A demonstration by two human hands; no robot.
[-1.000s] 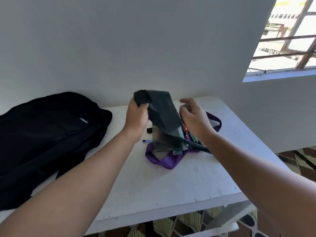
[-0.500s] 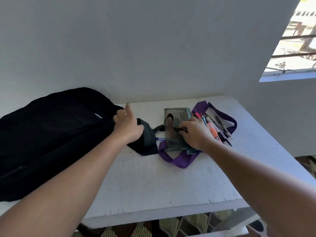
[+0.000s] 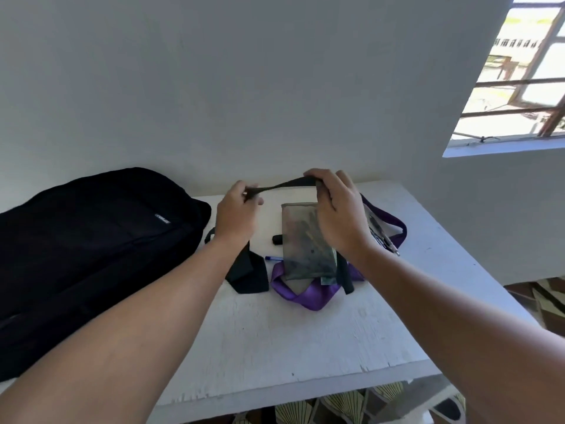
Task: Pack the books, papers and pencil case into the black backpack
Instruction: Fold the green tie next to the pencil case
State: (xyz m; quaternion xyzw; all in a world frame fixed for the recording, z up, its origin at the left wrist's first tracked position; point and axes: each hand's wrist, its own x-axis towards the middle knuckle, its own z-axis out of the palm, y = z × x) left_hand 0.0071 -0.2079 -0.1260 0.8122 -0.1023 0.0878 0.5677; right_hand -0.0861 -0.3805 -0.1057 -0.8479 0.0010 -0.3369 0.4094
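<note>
The black backpack (image 3: 91,240) lies flat on the left of the white table (image 3: 275,347). My left hand (image 3: 237,215) and my right hand (image 3: 339,215) each pinch one end of a black fabric band (image 3: 284,185), stretched taut between them above the table. Below it a grey see-through pencil pouch (image 3: 305,246) lies on a purple-trimmed bag (image 3: 305,293). More black fabric (image 3: 249,273) lies under my left forearm. Whether the band joins the pouch is hidden by my hands.
Several pens (image 3: 383,237) stick out of the purple bag at the right. A blue pen (image 3: 273,257) and a small black object (image 3: 277,240) lie between the fabric and the pouch. A wall stands behind the table, with a barred window (image 3: 519,71) upper right.
Both hands rose from the table. The left left the black fabric beside the backpack, the right left the pouch, and they now stretch a black band between them.
</note>
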